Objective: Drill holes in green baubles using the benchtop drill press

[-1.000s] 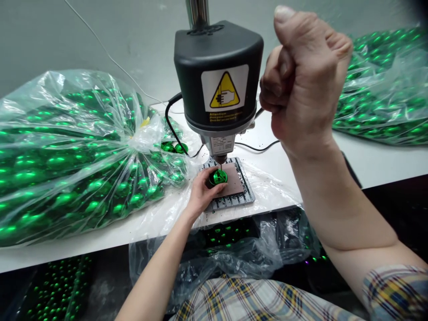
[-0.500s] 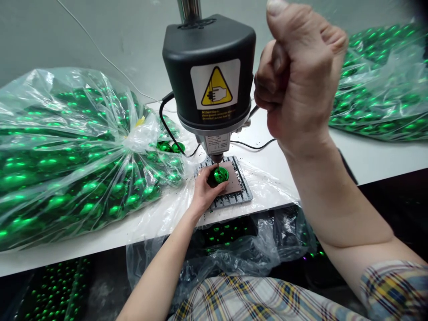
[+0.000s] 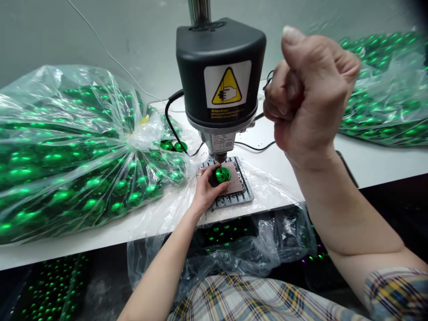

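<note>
My left hand [image 3: 206, 188] curls its thumb and fingers round a shiny green ball [image 3: 223, 174], holding it on a brownish pad [image 3: 236, 180] over the slotted metal base [image 3: 246, 196] of a small drill press. The black drill press head [image 3: 220, 58] stands above it, with the thin drill bit [image 3: 220, 166] pointing down at the ball's top. Whether the tip has entered the ball I cannot tell. To the right of the drill head, my right hand [image 3: 310, 93] is closed in a fist round the drill's lever [image 3: 259, 116]; the grip end is hidden in the fingers.
A large tied clear bag [image 3: 83, 156] of green balls lies on the left of the white table [image 3: 354, 156]. Another such bag [image 3: 384, 102] is at the right. Loose plastic film [image 3: 267, 240] hangs over the front edge. Black cables [image 3: 254, 147] run behind the base.
My right fist has come lower and sits a little further right in the view. The camera view has shifted slightly. My left hand keeps holding the ball under the bit.
</note>
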Demonstrator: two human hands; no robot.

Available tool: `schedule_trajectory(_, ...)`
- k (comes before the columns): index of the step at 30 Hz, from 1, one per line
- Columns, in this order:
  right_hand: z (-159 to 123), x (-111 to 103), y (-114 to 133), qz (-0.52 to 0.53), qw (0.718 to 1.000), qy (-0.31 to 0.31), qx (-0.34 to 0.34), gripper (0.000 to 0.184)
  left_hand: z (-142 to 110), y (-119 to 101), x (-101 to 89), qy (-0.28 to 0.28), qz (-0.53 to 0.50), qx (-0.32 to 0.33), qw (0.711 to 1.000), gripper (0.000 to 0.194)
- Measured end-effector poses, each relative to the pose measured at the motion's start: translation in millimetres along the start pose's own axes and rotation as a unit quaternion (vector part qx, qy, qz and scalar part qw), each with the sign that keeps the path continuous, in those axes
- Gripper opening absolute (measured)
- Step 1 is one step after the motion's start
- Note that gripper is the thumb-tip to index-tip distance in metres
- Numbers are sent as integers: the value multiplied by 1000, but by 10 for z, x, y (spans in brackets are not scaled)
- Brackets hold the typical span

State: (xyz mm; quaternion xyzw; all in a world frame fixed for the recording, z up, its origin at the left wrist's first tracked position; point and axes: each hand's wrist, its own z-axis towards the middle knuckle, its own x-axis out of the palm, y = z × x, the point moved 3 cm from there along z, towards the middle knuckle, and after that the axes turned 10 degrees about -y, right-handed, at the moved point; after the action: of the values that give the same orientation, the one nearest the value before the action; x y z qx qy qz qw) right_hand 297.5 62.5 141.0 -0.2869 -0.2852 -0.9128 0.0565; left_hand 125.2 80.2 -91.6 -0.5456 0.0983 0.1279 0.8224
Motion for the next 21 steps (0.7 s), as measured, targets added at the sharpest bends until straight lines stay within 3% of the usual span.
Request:
schedule_trajectory(10,4,-18,-20,-16,1000,8,-21,45,-4,-14,-2,-6,-2,9,1000,59)
schedule_trajectory(21,15,-38,-36,-18,1000,13,-21,44,-59,-15,77,-57,6,-21,998,59)
